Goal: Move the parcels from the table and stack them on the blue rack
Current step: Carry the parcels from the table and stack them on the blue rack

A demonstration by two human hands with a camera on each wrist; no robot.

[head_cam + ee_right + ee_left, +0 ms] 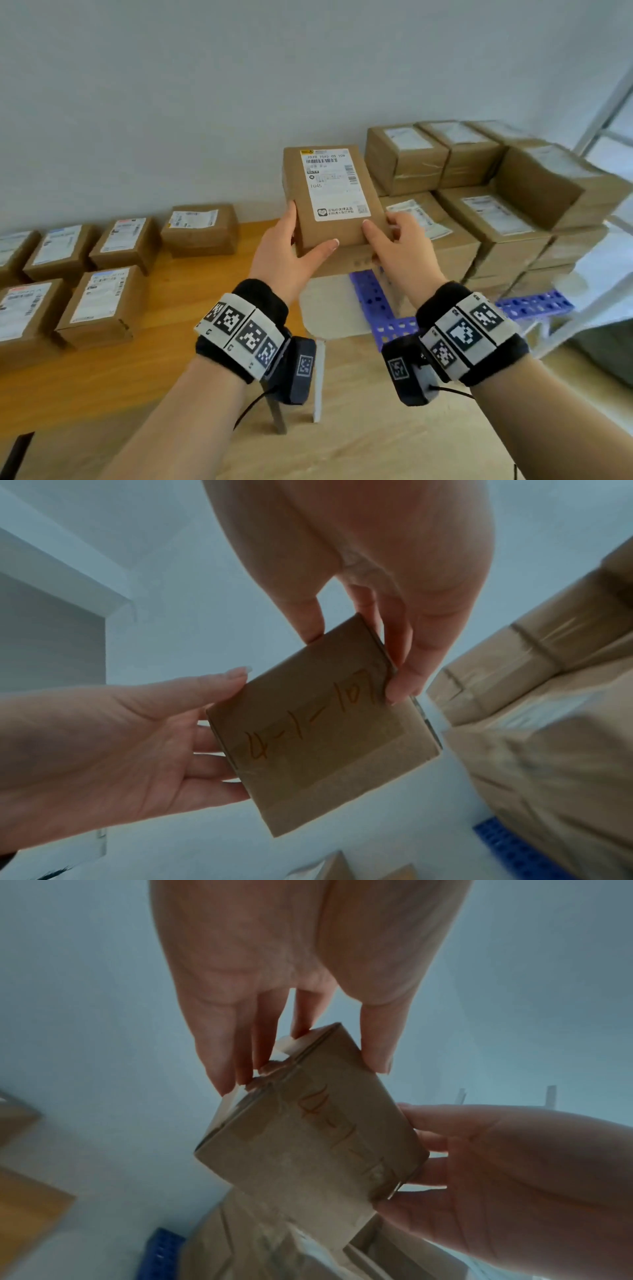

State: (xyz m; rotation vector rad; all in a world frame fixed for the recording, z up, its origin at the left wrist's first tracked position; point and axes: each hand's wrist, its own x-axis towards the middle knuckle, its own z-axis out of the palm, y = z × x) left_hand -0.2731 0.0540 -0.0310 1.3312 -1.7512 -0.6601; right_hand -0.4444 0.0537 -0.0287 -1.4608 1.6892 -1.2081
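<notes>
Small brown cardboard parcel with a white shipping label (pixel 334 195) held in the air at centre view, long axis running toward 12 o'clock, label face up. It sits above the gap between the worktop edge and the rack, touching neither.

Left hand (pixel 286 248) grips the parcel's near left corner: thumb laid along the near edge, fingers (pixel 236 1053) pressed against the left side. Right hand (pixel 399 246) grips the near right corner, thumb on the top face, fingers (pixel 407 669) curled round the underside. Both sets of fingers are clamped on the parcel. The underside shows clear tape and orange handwritten marks in the wrist views.

Blue perforated plastic rack (pixel 371 301) lies at 5 o'clock from the parcel. Stacked brown cardboard parcels (pixel 479 212) rest on it at 3 o'clock, several layers high.

Orange wooden worktop (pixel 191 291) spreads toward 9 o'clock, carrying more labelled brown cardboard parcels (pixel 102 301) in loose rows.

Pale grey wall (pixel 205 102) behind.
</notes>
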